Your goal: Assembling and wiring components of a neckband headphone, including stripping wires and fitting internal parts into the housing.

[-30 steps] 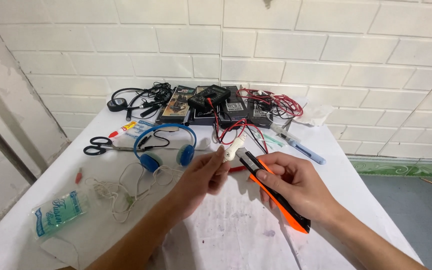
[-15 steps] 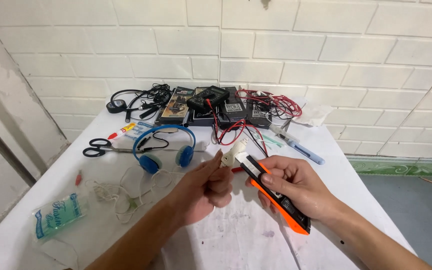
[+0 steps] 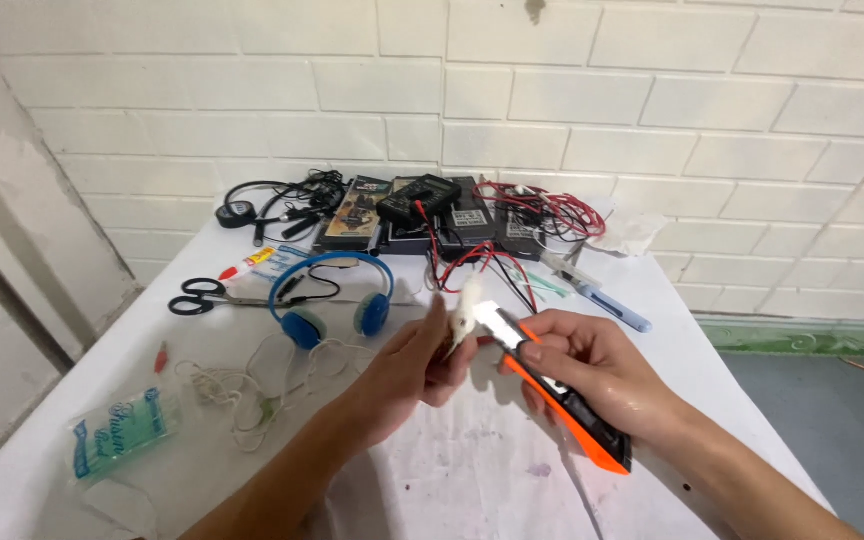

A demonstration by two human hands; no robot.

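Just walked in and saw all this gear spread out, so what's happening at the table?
A person is working over a white-covered table. The left hand pinches a small white piece, too small to identify. The right hand grips an orange and black utility knife, its blade tip at that piece. Blue headphones, black scissors and red and black wires lie beyond.

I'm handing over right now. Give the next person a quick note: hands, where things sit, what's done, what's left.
Left hand: pinching a small white piece upright over the table.
Right hand: gripping an orange-and-black utility knife, blade out and right at the piece.
Behind: blue headphones, scissors, white earphones.
Done: blade extended, piece presented to it. I can't tell whether any cut has been made.
Left: probably the trimming itself; keep fingers off the edge.
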